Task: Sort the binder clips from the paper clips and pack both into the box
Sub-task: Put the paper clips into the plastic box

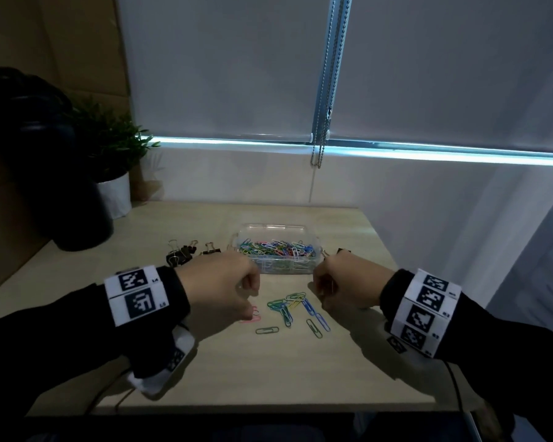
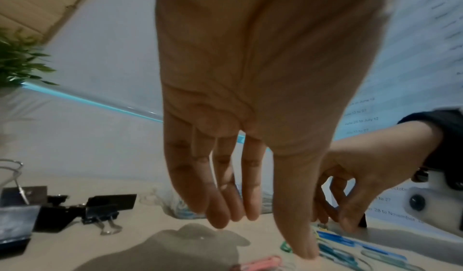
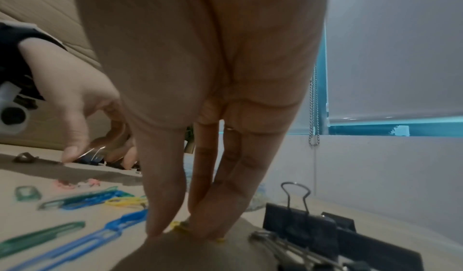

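Right hand (image 3: pixel 190 176) pinches yellow paper clip (image 3: pixel 179 228), visible only wrist-side.

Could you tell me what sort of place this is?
Probably an office desk by a window: a pale wooden table, roller blinds with a bead chain, and a small potted plant.

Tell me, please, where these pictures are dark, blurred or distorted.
Head view: dim room, a bright strip under the blind, edges bent by the wide lens. Left wrist view: left hand looms large, paper clips smeared. Right wrist view: right hand soft, binder clips sharper.
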